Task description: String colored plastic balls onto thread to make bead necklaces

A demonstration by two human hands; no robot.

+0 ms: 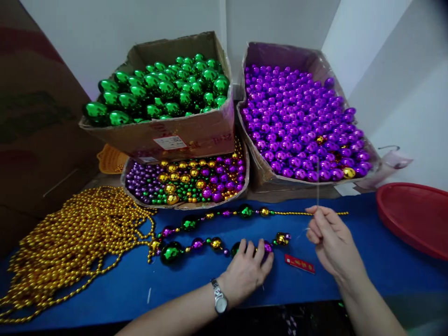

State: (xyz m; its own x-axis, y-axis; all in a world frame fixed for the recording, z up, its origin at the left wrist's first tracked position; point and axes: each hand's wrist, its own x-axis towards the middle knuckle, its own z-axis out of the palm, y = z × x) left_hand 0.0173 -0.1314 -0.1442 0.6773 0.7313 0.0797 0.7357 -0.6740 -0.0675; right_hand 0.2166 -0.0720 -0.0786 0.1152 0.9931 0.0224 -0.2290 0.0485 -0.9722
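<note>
A strand of green, purple and gold beads [196, 244] lies in two rows on the blue table [367, 242]. My left hand [247, 270], with a wristwatch, rests its fingers on the beads at the near row's right end. My right hand [331, 240] pinches a thin clear thread [318, 186] that rises straight up from its fingertips. The far row ends in a thin gold strand [325, 213] beside that hand. A small red packet [299, 263] lies between my hands.
A heap of gold bead strands [70, 238] fills the left. At the back stand a box of green beads [161, 91], a box of purple beads [301, 121] and a tray of mixed beads [189, 182]. A red tray [416, 214] sits at the right.
</note>
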